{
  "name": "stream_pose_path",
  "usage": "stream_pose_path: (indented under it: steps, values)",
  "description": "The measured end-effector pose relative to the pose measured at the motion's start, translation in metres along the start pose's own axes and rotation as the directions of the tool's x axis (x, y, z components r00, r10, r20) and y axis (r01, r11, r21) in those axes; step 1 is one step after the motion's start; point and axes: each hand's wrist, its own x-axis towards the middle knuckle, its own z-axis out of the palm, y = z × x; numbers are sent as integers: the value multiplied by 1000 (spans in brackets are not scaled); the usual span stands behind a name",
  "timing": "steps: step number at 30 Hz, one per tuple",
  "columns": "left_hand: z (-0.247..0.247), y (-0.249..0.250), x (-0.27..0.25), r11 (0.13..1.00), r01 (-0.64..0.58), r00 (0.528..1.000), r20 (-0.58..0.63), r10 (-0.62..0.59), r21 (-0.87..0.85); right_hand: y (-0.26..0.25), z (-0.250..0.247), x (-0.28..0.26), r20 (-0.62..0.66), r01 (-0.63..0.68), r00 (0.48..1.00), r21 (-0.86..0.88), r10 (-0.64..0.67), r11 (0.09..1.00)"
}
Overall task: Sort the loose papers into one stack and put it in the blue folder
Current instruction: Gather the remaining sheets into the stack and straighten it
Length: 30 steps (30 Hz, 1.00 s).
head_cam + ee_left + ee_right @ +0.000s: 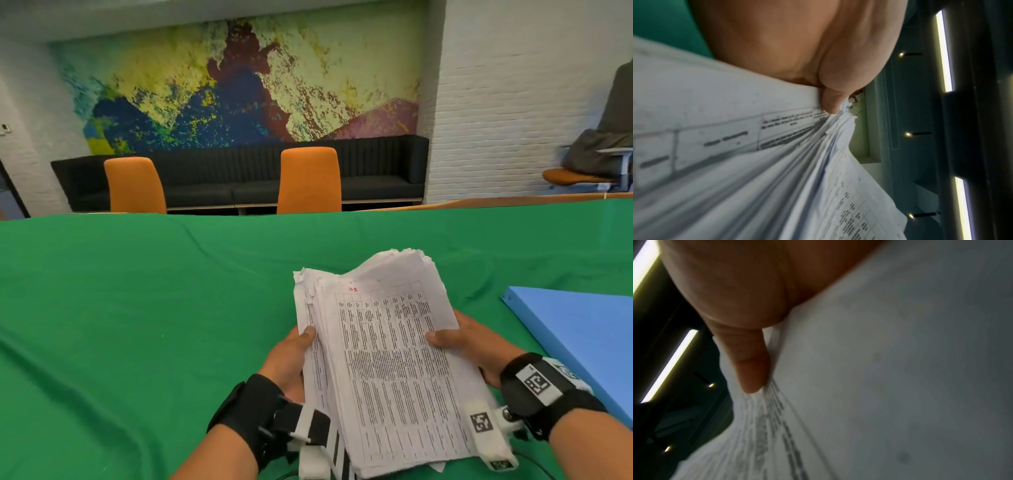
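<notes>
A thick stack of printed papers (387, 356) is held above the green tablecloth (137, 308), its sheets uneven at the top edge. My left hand (291, 356) grips its left side, thumb on the top sheet. My right hand (469, 342) grips the right side, thumb on the printed table. In the left wrist view the thumb (830, 100) presses the fanned paper edges (777, 178). The right wrist view shows a thumb (752, 366) lying against the papers (879, 386). The blue folder (575, 339) lies shut on the cloth to the right of my right hand.
Two orange chairs (135, 185) (310, 180) stand at the table's far edge before a dark bench (239, 171). Another chair with a grey cover (603, 150) is at the far right. The cloth is wrinkled at the near left.
</notes>
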Motion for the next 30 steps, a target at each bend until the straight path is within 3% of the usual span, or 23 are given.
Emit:
stream_pose_path:
  steps: [6, 11, 13, 16, 18, 20, 23, 25, 30]
  values:
    - [-7, 23, -36, 983, -182, 982, -43, 182, 6, -22, 16, -36, 52, 122, 991, 37, -124, 992]
    - [-5, 55, -82, 909, -415, 910, -33, 414, -43, -22, 54, -49, -28, 214, 975, 405, -222, 889]
    - [-2, 62, -96, 812, -581, 814, 18, 581, 58, -25, 75, -52, -62, 247, 966, 524, -253, 815]
    - [-7, 72, -110, 553, -775, 607, 117, 786, 306, -36, 102, -57, -78, 316, 939, 584, -336, 747]
    - [-17, 77, -111, 445, -782, 550, 147, 822, 436, -42, 115, -59, -124, 382, 915, 565, -383, 731]
    - [-33, 72, -111, 454, -752, 564, 107, 819, 478, -35, 123, -60, -167, 445, 891, 495, -421, 746]
    - [-55, 51, -113, 569, -687, 654, 42, 756, 452, -18, 125, -61, -205, 530, 848, 301, -489, 793]
    - [-66, 35, -110, 627, -652, 694, 2, 720, 427, -12, 122, -63, -191, 526, 849, 226, -492, 820]
    - [-70, 17, -103, 705, -621, 736, -56, 675, 341, -17, 121, -68, -123, 535, 845, 142, -521, 833]
